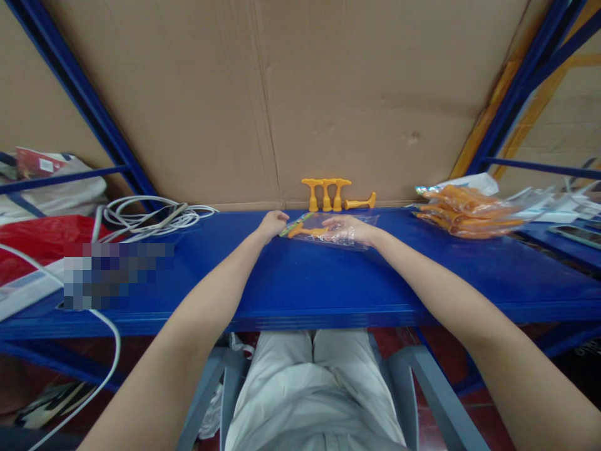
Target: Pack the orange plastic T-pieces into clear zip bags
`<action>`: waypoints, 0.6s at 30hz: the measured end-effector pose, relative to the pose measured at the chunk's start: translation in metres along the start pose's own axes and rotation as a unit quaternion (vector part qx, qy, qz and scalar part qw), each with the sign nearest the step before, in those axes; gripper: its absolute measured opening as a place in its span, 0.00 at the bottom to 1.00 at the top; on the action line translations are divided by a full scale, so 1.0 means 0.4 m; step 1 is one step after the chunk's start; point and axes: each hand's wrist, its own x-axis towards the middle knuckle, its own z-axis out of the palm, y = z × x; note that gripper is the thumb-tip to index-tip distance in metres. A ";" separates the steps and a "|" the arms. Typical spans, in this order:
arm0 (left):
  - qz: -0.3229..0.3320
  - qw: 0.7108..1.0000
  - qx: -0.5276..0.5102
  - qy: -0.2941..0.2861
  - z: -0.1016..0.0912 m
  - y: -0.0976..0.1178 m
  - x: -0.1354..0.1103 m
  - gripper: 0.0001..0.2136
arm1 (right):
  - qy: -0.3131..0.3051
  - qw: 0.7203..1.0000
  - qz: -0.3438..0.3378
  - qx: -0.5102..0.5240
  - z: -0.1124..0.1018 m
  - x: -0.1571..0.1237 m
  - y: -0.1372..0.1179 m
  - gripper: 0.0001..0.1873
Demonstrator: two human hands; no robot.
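My left hand (272, 223) is closed in a pinch on the left end of a clear plastic bag (359, 220) that lies on the blue table (300, 282). An orange T-shaped plastic piece (305, 231) lies inside the bag. My right hand (347, 230) rests flat on top of the bag, fingers stretched out and pressing it down. Just behind the bag, three orange T-shaped pieces (327, 193) stand upright against the cardboard, and one more (360, 202) lies on its side beside them.
A cardboard sheet (282, 94) backs the table. A heap of bagged orange pieces (462, 213) lies at the right. Coiled white cable (150, 215) and a red bag (42, 241) sit at the left. Blue rack posts stand on both sides.
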 end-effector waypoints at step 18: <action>0.156 0.964 0.212 -0.048 0.022 0.048 -0.041 0.15 | -0.008 0.994 0.055 0.098 -0.016 -0.002 -0.012 0.10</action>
